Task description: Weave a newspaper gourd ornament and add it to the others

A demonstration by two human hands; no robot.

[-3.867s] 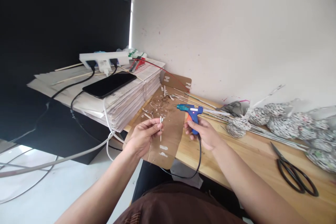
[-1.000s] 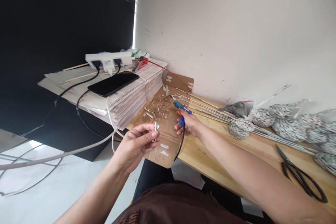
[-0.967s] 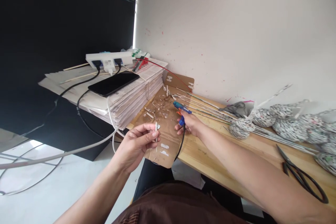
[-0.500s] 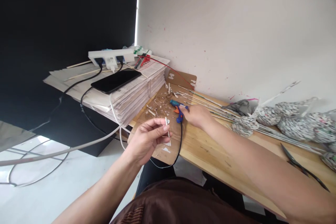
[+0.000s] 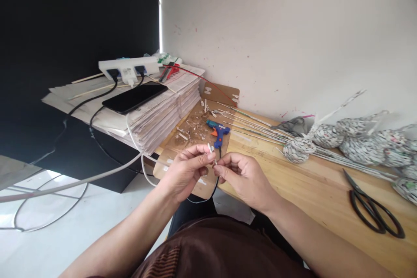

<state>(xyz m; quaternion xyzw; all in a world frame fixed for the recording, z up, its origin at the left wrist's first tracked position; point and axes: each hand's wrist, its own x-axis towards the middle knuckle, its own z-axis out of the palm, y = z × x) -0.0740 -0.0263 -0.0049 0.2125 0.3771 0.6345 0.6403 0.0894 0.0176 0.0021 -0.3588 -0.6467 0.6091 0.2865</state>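
My left hand (image 5: 187,169) pinches a small, thin white piece that looks like rolled paper (image 5: 210,148) between thumb and fingers; its upper tip sticks out. Close beside it, my right hand (image 5: 244,178) has thumb and fingertips pressed together at the piece's lower end. Just beyond both hands, a blue glue gun (image 5: 220,134) with an orange trigger lies on a brown board (image 5: 169,156), its black cord running down behind my fingers. Paper scraps (image 5: 183,136) and bits of dried glue litter the board.
A tall newspaper stack (image 5: 182,100) at left carries a black phone (image 5: 135,97), a white power strip (image 5: 128,68) and a red-handled tool (image 5: 170,71). Thin paper rods (image 5: 254,122), woven paper pieces (image 5: 298,150) and black scissors (image 5: 371,206) lie to the right. Cables hang at left.
My right hand has let go of the glue gun, which lies on the board, and has come toward me to the small piece in my left hand. The view has shifted slightly, showing the whole scissors.
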